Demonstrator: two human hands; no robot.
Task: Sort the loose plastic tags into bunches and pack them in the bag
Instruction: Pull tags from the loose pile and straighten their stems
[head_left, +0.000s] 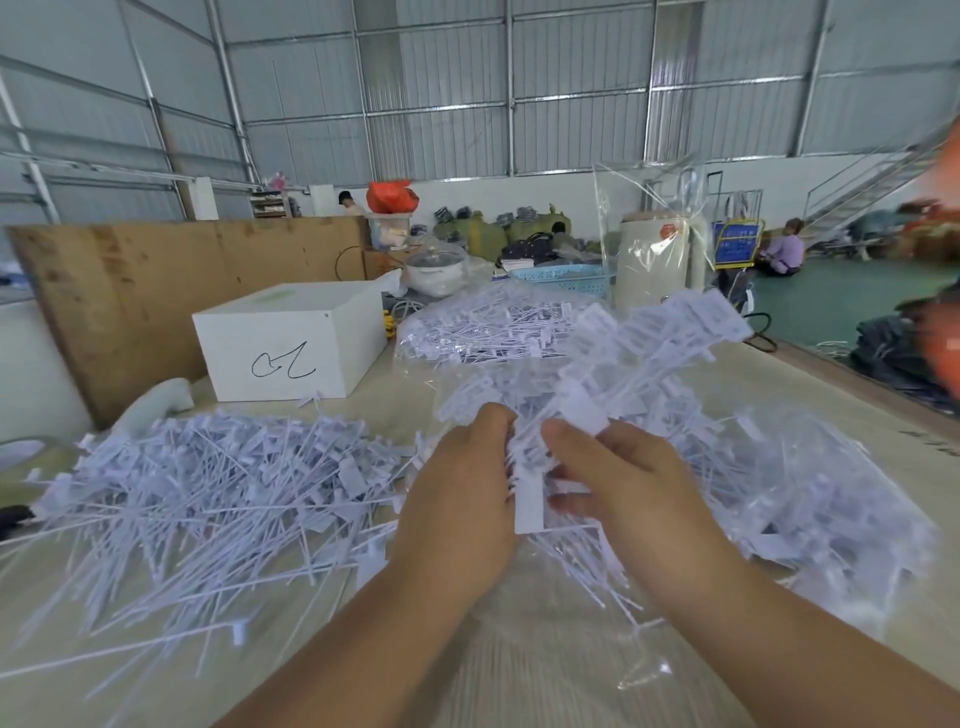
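While both hands clamp 1 bunch of tags (540, 447), left hand (460, 493), right hand (623, 483), loose pile (208, 488) beside.

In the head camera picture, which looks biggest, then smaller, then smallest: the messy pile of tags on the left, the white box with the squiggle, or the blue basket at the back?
1. Loose pile of tags, though it lies nearest the camera.
2. White box.
3. Blue basket, partly hidden and farthest back, so really it may be bigger.

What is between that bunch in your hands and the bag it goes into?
Nothing visible. Both the left hand and right hand hold the bunch of tags directly above the clear bag lying on the table.
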